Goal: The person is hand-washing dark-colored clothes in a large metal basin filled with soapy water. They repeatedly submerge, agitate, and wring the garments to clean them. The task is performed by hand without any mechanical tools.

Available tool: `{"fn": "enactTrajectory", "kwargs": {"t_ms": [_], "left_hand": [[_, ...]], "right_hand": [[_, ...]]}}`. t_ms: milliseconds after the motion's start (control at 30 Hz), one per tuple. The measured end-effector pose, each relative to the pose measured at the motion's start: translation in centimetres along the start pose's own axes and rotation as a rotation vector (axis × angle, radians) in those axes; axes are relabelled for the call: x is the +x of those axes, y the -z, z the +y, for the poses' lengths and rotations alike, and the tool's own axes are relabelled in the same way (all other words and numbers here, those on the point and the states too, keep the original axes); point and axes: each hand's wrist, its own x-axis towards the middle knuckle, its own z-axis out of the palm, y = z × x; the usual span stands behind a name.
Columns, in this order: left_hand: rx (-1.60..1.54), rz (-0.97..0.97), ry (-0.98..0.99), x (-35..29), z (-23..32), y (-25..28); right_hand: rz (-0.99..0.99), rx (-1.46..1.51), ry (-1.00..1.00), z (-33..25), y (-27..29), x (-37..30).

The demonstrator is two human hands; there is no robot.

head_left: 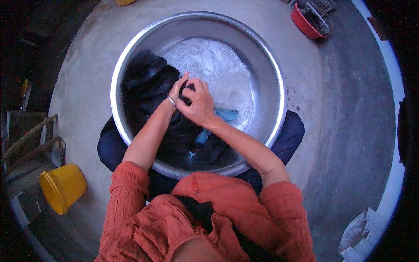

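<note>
A wide metal basin (pixel 279 105) stands between my knees with foamy water (pixel 209 65) in it. Wet black clothing (pixel 148 83) is heaped along the basin's left and near sides. Over the middle of the basin my left hand (pixel 176 89), with a bangle at its wrist, and my right hand (pixel 200 104) are pressed together. Both close on a bunched fold of the black clothing (pixel 187 97), which shows between the fingers. Part of the left hand's grip is hidden by the right. A light blue cloth (pixel 227 114) lies partly under my right wrist.
To the left, a yellow bucket (pixel 65 187) lies tipped on the concrete floor (pixel 87 96), near wooden-handled tools (pixel 30 135). A red basin (pixel 305 24) holding dark items stands at the far right. Something white and crumpled (pixel 362 233) is at the near right.
</note>
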Motion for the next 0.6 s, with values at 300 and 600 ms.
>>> {"fn": "enactTrajectory", "kwargs": {"t_ms": [300, 600], "left_hand": [[0.675, 0.343, -0.309, 6.1, -4.0, 9.9], [0.419, 0.363, -0.034, 0.8, -1.3, -1.0]], "right_hand": [[0.215, 0.002, -0.106, 5.5, -2.5, 3.6], [-0.204, -0.565, -0.527, 13.9, 0.9, 0.4]]}}
